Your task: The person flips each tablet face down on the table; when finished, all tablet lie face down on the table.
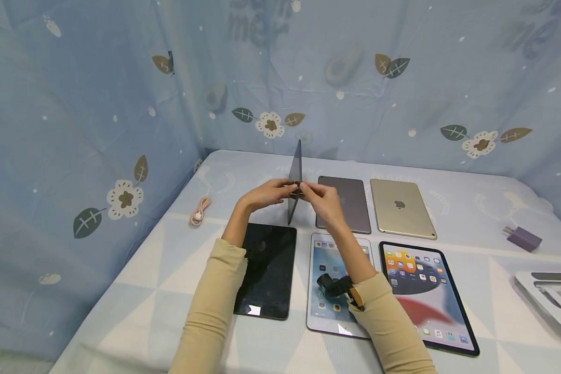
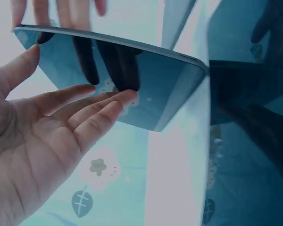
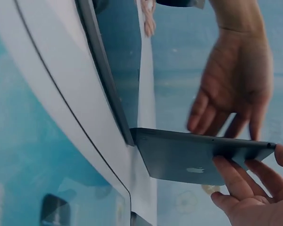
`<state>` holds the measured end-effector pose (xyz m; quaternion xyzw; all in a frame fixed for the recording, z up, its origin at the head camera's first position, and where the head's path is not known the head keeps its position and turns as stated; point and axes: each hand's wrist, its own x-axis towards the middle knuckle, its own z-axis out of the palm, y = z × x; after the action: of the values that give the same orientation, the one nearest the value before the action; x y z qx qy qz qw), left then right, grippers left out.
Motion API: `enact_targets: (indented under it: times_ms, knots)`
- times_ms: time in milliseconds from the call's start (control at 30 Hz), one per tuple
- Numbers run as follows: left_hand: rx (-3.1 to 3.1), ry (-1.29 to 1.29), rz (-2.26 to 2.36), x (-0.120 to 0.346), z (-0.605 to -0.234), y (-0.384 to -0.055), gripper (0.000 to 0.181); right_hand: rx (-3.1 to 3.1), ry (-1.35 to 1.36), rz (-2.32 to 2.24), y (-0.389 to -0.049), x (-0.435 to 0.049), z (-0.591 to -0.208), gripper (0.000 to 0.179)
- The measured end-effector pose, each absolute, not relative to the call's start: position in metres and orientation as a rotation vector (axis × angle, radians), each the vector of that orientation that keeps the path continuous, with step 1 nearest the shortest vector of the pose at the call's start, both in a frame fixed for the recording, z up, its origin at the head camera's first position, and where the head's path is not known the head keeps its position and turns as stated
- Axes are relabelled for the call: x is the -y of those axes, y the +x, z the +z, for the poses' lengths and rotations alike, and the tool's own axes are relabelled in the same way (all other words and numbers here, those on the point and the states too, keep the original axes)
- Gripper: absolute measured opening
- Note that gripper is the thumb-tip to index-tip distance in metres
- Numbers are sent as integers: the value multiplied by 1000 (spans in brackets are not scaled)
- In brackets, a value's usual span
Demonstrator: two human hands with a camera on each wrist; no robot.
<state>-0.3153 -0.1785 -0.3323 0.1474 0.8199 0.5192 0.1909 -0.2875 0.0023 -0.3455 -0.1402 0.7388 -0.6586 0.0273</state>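
A dark grey tablet (image 1: pixel 296 163) stands on edge above the far part of the table, almost side-on in the head view. My left hand (image 1: pixel 266 194) holds it from the screen side; in the left wrist view, the thumb is at the tablet's edge and the fingers (image 2: pixel 101 117) reach to the glossy dark screen. From the other side my right hand (image 1: pixel 324 202) grips it, thumb near a corner and fingers (image 3: pixel 238 181) against the back with its apple logo. Below my left forearm lies a tablet with a black screen (image 1: pixel 268 275).
Under my right forearm is a white tablet (image 1: pixel 338 324) with its screen lit; a larger lit tablet (image 1: pixel 425 291) lies beside it. Behind them, a grey tablet (image 1: pixel 352 202) and a gold tablet (image 1: pixel 399 205) lie face down. A pink cable (image 1: pixel 199 212), purple charger (image 1: pixel 523 239) and white stand (image 1: pixel 549 301) flank them.
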Motion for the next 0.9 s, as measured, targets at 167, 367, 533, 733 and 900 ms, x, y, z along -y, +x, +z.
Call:
enact_targets:
  times_ms: [167, 367, 533, 733, 900]
  knots:
    - [-2306, 435, 1529, 181, -325, -313, 52, -2200, -510, -2034, -289, -1, -352, 41]
    - [-2330, 412, 1560, 184, -321, -311, 54, -2187, -462, -1892, -294, 1, -366, 41]
    - [-2358, 459, 1582, 183, -317, -309, 58, -2154, -452, -1871, -296, 1, -370, 42]
    - [-2369, 464, 1575, 182, -315, -307, 59, -2138, -442, -1850, -295, 2, -369, 41]
    - [-2335, 442, 1610, 184, -315, -306, 58, -2170, -459, -1833, -294, 4, -369, 41]
